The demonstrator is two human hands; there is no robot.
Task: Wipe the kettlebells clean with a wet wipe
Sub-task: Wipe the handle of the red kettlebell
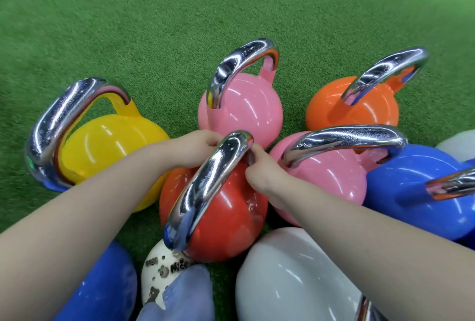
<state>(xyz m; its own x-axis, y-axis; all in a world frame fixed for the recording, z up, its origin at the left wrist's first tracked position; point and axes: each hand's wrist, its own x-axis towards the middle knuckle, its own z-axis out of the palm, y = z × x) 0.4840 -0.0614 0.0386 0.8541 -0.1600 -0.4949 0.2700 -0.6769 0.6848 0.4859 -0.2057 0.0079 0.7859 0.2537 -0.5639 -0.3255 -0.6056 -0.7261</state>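
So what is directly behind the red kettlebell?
Behind the red kettlebell stands a pink kettlebell on the green turf. Both hands, left hand and right hand, reach to the far end of the red one's handle, hiding what they hold there.

A gym or fitness training area is shown. The floor is covered throughout with green artificial turf, of the kind laid in functional-training zones. A cluster of competition-style kettlebells is stood directly on it, each with a glossy coloured body and a polished chrome handle: a yellow kettlebell, two pink kettlebells, an orange kettlebell, a red kettlebell, a blue kettlebell and a grey kettlebell. No furniture or walls are seen.
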